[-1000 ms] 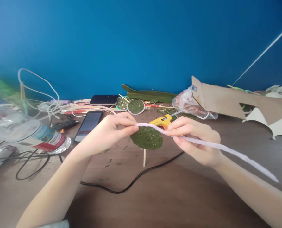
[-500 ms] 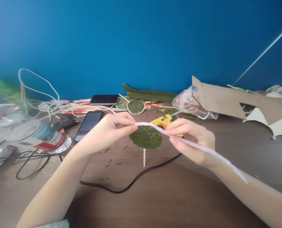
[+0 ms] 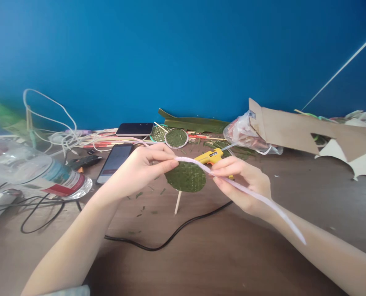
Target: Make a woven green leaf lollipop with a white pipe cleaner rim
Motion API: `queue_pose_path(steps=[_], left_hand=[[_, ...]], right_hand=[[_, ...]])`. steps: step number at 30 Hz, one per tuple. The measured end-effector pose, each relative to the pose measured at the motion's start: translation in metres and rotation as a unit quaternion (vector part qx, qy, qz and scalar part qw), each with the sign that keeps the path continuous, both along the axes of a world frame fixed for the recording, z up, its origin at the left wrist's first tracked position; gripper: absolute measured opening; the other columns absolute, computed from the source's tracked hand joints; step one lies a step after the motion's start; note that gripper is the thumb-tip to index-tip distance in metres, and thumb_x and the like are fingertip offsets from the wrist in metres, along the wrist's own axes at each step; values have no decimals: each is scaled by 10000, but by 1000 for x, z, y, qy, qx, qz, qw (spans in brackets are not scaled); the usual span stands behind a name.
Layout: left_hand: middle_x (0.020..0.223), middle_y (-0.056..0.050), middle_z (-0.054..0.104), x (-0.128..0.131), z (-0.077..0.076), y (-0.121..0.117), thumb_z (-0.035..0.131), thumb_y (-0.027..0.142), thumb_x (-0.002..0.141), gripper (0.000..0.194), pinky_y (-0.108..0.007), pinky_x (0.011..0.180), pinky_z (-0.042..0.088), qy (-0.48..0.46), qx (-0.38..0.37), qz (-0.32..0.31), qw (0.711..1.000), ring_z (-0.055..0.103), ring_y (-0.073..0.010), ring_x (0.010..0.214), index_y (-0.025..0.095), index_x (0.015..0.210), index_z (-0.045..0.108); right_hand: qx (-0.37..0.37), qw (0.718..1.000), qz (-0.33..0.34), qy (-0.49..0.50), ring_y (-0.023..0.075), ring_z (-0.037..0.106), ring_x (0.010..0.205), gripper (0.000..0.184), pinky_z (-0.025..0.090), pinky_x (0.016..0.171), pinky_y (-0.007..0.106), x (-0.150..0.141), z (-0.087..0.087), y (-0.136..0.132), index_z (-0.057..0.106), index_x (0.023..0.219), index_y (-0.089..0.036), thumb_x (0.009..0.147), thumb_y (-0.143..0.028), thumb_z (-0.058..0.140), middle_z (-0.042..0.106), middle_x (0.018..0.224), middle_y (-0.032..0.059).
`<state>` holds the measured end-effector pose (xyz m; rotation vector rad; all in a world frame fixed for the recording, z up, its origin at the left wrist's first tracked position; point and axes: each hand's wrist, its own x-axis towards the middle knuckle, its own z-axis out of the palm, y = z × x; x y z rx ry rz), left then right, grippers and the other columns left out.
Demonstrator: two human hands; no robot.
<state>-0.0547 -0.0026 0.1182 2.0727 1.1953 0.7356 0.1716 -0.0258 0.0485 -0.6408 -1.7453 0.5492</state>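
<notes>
A round fan woven from green leaf strips (image 3: pixel 185 179), with a thin wooden stick (image 3: pixel 178 202) as its handle, hangs between my hands above the table. My left hand (image 3: pixel 153 162) pinches a pale lilac pipe cleaner (image 3: pixel 263 195) against the fan's upper left rim. The pipe cleaner runs along the top edge to my right hand (image 3: pixel 242 183), whose thumb and fingers pinch it at the fan's upper right. Its loose end trails over my right wrist. Behind my right fingers lies a yellow glue gun (image 3: pixel 209 156), partly hidden.
Two smaller woven rounds (image 3: pixel 176 138) lie at the back beside a long leaf (image 3: pixel 198 123). Phones (image 3: pixel 115 162), a plastic bottle (image 3: pixel 59 176) and white cables are on the left. Cut cardboard (image 3: pixel 293 127) stands at right. A black cord (image 3: pixel 170 240) crosses the table in front.
My right hand has moved left along the fan's rim, and the pipe cleaner's loose end has swung left and down. The fan has shifted slightly left and its stick now tilts.
</notes>
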Motion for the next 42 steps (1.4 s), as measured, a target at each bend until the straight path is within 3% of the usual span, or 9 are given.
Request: queue_pose_path(steps=[7, 15, 23, 27, 34, 38, 42], left_hand=[[765, -12, 614, 3, -3, 0, 573, 302, 808, 206, -234, 621, 425, -51, -8, 8, 999, 538, -126, 705, 177, 690, 687], [809, -23, 638, 13, -14, -5, 602, 309, 809, 189, -256, 729, 438, -134, -25, 30, 990, 554, -149, 809, 174, 730, 708], [829, -21, 626, 20, -28, -6, 611, 328, 808, 181, -263, 756, 416, -218, -68, 36, 973, 542, -149, 820, 188, 745, 705], [808, -10, 611, 20, -24, -7, 603, 298, 808, 170, -258, 755, 412, -188, -58, 29, 980, 537, -141, 808, 195, 711, 698], [838, -23, 613, 20, -17, -8, 564, 280, 816, 185, -290, 774, 429, -110, -58, 11, 992, 557, -157, 811, 175, 711, 675], [916, -24, 623, 19, -17, -8, 575, 247, 809, 133, -281, 787, 448, -75, -31, -20, 996, 567, -166, 882, 204, 883, 676], [1032, 8, 604, 20, -20, -15, 588, 187, 804, 292, -254, 835, 446, -91, 6, -42, 995, 565, -135, 932, 266, 1083, 559]], right_hand=[[-1, 1000, 5, 18, 193, 642, 879, 267, 529, 761, 357, 0, -6, 1, 634, 942, -233, 736, -64, 618, 675, 922, 47], [13, 999, 4, 48, 212, 642, 917, 388, 523, 807, 400, 1, -8, 1, 605, 1019, -247, 694, -42, 662, 663, 995, 51], [40, 996, -55, 51, 187, 649, 916, 351, 554, 757, 337, -1, -3, -2, 602, 1013, -255, 730, -51, 641, 688, 960, 27], [51, 993, -103, 29, 192, 663, 881, 310, 563, 743, 338, 0, 1, -2, 610, 988, -268, 739, -86, 640, 704, 931, 16], [24, 994, -103, 19, 174, 670, 866, 308, 555, 741, 304, 2, 5, -2, 631, 949, -279, 737, -55, 631, 713, 903, -11], [0, 996, -90, 6, 137, 667, 849, 309, 542, 749, 257, 2, 8, -3, 635, 941, -276, 741, -41, 629, 713, 900, -31], [-56, 995, -83, -17, 112, 666, 803, 225, 531, 710, 216, 3, 11, -5, 648, 899, -274, 768, -93, 630, 712, 890, -37]])
